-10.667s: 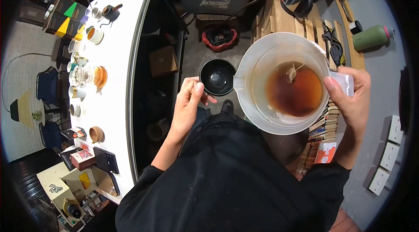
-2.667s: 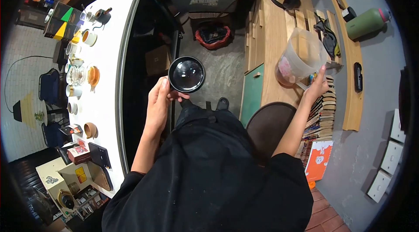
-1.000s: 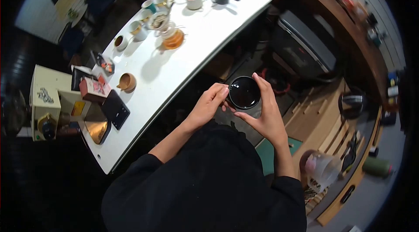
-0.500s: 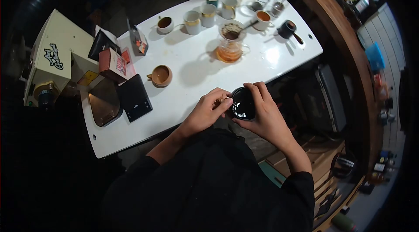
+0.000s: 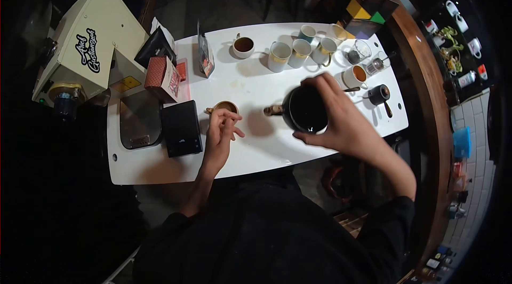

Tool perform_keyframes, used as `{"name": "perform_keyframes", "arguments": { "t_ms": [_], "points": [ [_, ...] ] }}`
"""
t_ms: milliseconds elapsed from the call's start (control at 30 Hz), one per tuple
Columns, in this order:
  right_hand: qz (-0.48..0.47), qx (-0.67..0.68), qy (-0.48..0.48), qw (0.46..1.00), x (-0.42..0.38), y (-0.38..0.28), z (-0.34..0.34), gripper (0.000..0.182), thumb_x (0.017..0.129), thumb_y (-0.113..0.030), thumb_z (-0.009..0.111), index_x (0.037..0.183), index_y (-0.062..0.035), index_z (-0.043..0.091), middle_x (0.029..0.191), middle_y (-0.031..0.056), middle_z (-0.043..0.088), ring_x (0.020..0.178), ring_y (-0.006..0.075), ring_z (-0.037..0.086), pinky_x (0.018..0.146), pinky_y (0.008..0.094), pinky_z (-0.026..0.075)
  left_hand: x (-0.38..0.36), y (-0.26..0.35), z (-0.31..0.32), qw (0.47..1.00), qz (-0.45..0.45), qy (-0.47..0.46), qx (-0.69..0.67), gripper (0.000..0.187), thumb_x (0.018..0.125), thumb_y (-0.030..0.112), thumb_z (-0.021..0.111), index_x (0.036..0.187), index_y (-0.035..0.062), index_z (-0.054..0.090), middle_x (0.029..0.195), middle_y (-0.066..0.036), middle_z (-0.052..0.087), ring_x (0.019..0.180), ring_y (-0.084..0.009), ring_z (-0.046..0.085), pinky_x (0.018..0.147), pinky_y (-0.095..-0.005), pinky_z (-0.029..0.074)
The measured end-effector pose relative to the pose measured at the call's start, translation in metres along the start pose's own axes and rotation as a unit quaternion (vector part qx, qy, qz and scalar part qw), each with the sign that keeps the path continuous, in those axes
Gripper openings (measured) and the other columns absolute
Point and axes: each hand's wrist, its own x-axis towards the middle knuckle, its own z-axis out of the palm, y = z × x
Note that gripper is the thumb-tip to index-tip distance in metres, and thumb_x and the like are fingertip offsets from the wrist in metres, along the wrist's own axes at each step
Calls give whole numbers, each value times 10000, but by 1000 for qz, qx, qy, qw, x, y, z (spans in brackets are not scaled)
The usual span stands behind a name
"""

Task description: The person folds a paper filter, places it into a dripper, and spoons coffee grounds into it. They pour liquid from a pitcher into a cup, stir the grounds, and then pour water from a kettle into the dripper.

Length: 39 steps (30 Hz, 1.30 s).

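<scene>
My right hand wraps round a dark mug from its right side, fingers over the far rim and thumb at the near one. The mug is raised over the table with its black inside facing me, and its brownish handle points left. My left hand has let its fingers spread and holds nothing; its fingertips overlap the front of a brown cup with a gold handle. Behind the mug and right hand, the glass coffee server is hidden; a spoon handle pokes out beside my hand.
Several white-and-gold mugs line the far side of the white table. A cup of dark coffee stands far left. A cup of amber liquid and a portafilter are right. A black scale and a grinder are left.
My left hand has left the mug's handle and moved left to the brown cup. My right hand has carried the mug up and forward over the table. The view has shifted.
</scene>
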Motion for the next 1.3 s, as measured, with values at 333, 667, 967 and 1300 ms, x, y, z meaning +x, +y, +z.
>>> {"name": "perform_keyframes", "arguments": {
  "t_ms": [333, 667, 967, 1300],
  "points": [
    [-116, -76, -31, 990, 137, 50, -37, 804, 678, -343, 875, 1255, 51, 477, 1192, 211, 534, 1123, 372, 608, 977, 404, 531, -22, -23, -1, 975, -38, 218, 1, 208, 1087, 230, 409, 1209, 62, 429, 1065, -113, 623, 748, -133, 630, 648, -251, 436],
    [-74, -92, -73, 990, 270, 155, 1, 730, 676, -280, 861, 1237, 12, 497, 1164, 187, 550, 1111, 336, 601, 994, 378, 506, -35, -34, 25, 955, -64, 283, -56, 230, 1052, 142, 461, 1255, 55, 395, 1044, -122, 614, 758, -140, 590, 684, -268, 422],
    [-47, -121, -99, 987, 338, 266, 73, 803, 608, -338, 879, 1195, 38, 480, 1166, 210, 544, 1142, 341, 576, 1030, 373, 476, -48, -55, 27, 932, -84, 347, -53, 260, 990, 100, 425, 1246, 60, 410, 941, -115, 609, 730, -144, 559, 680, -290, 417],
    [-21, -142, -147, 979, 361, 302, 111, 852, 576, -363, 889, 1187, 47, 460, 1165, 216, 541, 1144, 341, 566, 1023, 367, 476, -57, -51, 19, 928, -88, 362, -19, 247, 978, 152, 430, 1211, 71, 419, 860, -104, 589, 718, -146, 536, 688, -303, 416]
  ]
}}
